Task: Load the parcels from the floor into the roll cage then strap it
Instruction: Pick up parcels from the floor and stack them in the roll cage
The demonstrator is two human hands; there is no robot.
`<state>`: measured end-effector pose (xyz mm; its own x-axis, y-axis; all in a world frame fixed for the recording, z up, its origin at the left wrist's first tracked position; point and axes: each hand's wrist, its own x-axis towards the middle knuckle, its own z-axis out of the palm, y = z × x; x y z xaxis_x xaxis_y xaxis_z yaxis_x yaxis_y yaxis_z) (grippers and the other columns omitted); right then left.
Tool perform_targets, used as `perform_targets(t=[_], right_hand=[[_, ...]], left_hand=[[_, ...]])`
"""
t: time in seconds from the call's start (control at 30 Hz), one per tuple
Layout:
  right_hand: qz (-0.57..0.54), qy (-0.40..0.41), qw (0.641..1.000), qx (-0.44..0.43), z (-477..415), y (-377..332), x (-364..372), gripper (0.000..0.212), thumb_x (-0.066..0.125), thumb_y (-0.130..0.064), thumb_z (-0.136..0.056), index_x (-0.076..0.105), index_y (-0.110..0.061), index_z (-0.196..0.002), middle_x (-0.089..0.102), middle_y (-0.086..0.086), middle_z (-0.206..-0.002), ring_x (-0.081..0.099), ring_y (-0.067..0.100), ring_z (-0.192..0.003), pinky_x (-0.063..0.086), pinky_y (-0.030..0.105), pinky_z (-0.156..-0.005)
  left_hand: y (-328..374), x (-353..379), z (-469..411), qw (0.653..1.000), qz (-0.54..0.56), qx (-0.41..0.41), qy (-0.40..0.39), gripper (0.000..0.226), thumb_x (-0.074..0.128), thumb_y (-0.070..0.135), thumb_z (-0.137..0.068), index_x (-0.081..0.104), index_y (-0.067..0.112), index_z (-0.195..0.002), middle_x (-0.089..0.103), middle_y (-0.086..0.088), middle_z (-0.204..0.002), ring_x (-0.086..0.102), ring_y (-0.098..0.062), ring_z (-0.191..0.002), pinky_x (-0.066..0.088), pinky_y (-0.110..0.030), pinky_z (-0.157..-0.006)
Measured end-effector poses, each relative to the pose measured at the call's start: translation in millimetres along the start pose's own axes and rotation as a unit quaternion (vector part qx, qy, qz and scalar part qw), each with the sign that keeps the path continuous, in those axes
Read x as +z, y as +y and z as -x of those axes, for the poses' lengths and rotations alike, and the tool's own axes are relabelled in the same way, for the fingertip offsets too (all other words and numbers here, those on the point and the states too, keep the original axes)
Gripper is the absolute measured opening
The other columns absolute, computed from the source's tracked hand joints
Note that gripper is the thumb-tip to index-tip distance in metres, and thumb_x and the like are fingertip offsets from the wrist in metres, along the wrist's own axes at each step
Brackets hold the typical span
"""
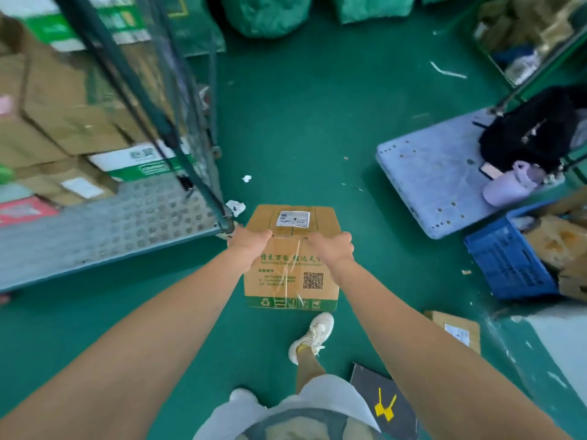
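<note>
A brown cardboard parcel (290, 277) with green print, a QR code and a white label stands on the green floor just right of the roll cage's front corner post. My left hand (247, 244) grips its near top edge on the left. My right hand (332, 247) grips the same edge on the right. The roll cage (104, 223) fills the left side, with a studded grey base and green posts. Stacked brown and white-green boxes (63, 122) sit at its back. A small flat brown parcel (457, 331) and a black flat parcel (381, 398) lie on the floor by my right arm.
A pale flatbed trolley (432, 173) at right carries a black bag (533, 131) and a lilac bottle (508, 185). A blue plastic crate (508, 262) stands beside it. Green sacks (266, 14) lie at the far end. Paper scraps (235, 207) dot the floor.
</note>
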<state>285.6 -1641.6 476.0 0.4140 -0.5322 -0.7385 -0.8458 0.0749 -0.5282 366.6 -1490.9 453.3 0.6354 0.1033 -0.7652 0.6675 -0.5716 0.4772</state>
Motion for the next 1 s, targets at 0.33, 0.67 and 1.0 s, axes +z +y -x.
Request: perform_targets(t=[0.33,0.67,1.0], right_hand=[[0.086,-0.101,0.979,-0.158,134.9,-40.9,120.7,0.075,0.065,-0.039,-0.083,0.031,-0.005,-0.141,0.047,0.014,-0.134,0.051,0.031,-0.117,0.047,0.048,-0.1],[0.08,-0.166,0.941,-0.284,243.2,-85.1,226.2,0.074,0.064,-0.044,-0.08,0.042,-0.005,-0.139,0.059,0.008,-0.125,0.06,0.029,-0.108,0.049,0.051,-0.1],[0.064,-0.213,0.915,-0.337,283.9,-156.3,314.4,0.083,0.069,-0.051,-0.085,0.04,-0.006,-0.148,0.053,0.011,-0.144,0.053,0.032,-0.127,0.043,0.049,-0.11]], left_hand=[[-81.2,-181.3,67.5,0.987,0.111,0.015,0.118,0.055,0.062,0.038,-0.093,0.047,0.004,-0.135,0.06,-0.014,-0.124,0.059,-0.032,-0.113,0.052,-0.046,-0.096],[-138.6,-324.8,106.4,0.936,0.255,0.058,0.236,0.045,0.068,0.033,-0.087,0.05,0.004,-0.116,0.065,-0.011,-0.106,0.062,-0.022,-0.078,0.056,-0.037,-0.066],[-149.4,-426.4,99.9,0.895,0.311,0.093,0.306,0.056,0.07,0.034,-0.085,0.043,0.008,-0.127,0.059,-0.012,-0.113,0.063,-0.029,-0.097,0.057,-0.041,-0.082]])
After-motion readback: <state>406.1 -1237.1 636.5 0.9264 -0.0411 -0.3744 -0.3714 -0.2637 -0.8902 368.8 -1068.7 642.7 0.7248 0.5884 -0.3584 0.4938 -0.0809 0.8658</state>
